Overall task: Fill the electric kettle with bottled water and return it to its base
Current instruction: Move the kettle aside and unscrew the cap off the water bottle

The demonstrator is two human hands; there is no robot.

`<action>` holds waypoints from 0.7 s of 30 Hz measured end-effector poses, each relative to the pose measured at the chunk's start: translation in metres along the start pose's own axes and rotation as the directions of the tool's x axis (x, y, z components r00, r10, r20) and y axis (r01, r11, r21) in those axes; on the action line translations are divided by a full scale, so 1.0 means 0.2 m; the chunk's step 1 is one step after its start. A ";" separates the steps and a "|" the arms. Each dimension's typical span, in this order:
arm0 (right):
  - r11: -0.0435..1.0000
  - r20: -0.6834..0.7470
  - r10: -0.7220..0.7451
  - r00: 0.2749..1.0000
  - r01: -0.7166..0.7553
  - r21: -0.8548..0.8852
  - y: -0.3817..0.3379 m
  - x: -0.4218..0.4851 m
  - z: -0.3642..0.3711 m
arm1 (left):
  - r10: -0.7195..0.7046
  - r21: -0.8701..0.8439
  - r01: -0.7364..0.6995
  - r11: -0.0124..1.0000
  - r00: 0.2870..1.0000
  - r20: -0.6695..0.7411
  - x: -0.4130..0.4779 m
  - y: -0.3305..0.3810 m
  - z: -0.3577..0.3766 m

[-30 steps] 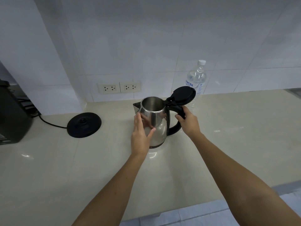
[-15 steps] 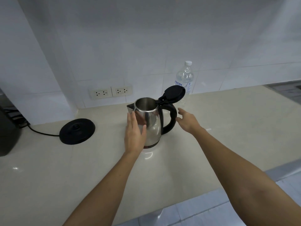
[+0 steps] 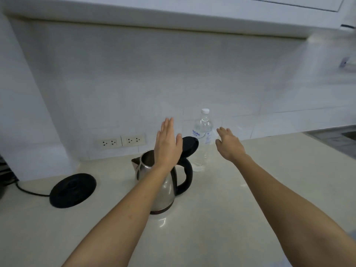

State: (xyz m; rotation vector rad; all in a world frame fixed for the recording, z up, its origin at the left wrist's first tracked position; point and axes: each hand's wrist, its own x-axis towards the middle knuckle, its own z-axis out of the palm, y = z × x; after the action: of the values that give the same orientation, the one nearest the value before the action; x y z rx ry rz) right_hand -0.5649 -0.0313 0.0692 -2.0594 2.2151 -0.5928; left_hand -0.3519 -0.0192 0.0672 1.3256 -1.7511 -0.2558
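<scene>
A steel electric kettle (image 3: 165, 191) with a black handle stands on the beige counter (image 3: 221, 218), its black lid (image 3: 189, 146) flipped up. Its round black base (image 3: 73, 190) lies apart on the left, cord trailing left. A clear water bottle (image 3: 203, 139) with a white cap stands upright behind the kettle, near the wall. My left hand (image 3: 168, 143) is raised above the kettle's mouth, flat and empty, hiding part of the rim. My right hand (image 3: 229, 142) hovers open just right of the bottle, not touching it.
Two wall sockets (image 3: 121, 142) sit in the white tiled backsplash behind the kettle. A dark appliance edge (image 3: 2, 182) shows at the far left. A sink edge (image 3: 344, 139) appears at the far right. Cabinets hang overhead.
My left hand let go of the kettle's body and rose above it. My right hand moved from the handle area to beside the bottle. The view tilted upward.
</scene>
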 end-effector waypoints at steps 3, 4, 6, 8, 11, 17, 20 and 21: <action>0.998 -0.010 -0.066 0.998 0.066 -0.009 0.11 0.14 -0.11 | -0.015 -0.001 0.015 1.000 0.999 0.032 0.13 0.16 0.13; 0.997 -0.007 -0.082 0.997 0.082 -0.012 0.15 0.19 -0.14 | -0.023 0.008 0.022 1.000 0.999 0.048 0.16 0.20 0.17; 0.995 0.004 -0.102 0.995 0.102 -0.013 0.20 0.26 -0.17 | -0.045 0.026 0.043 0.999 0.996 0.072 0.22 0.26 0.25; 0.992 0.013 -0.128 0.992 0.128 -0.008 0.26 0.33 -0.19 | -0.060 0.037 0.057 0.998 0.995 0.082 0.27 0.33 0.32; 0.984 0.016 -0.179 0.984 0.179 0.006 0.33 0.42 -0.21 | -0.091 0.028 0.089 0.996 0.993 0.076 0.33 0.41 0.43; 0.967 0.039 -0.248 0.968 0.245 0.070 0.45 0.57 -0.22 | -0.209 0.065 0.205 0.977 0.976 0.062 0.38 0.45 0.66; 0.953 0.050 -0.282 0.958 0.274 0.127 0.46 0.61 -0.20 | -0.313 0.087 0.308 0.948 0.948 0.053 0.36 0.41 0.75; 0.948 0.051 -0.295 0.954 0.285 0.144 0.47 0.63 -0.18 | -0.344 0.081 0.340 0.937 0.938 0.047 0.36 0.39 0.78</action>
State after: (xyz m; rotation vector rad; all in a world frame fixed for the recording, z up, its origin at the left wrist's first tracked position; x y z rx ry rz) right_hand -0.6779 -0.1417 0.1005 -2.3111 1.7919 -0.6575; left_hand -0.5228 -0.1005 0.0636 1.6913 -1.5819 -0.4346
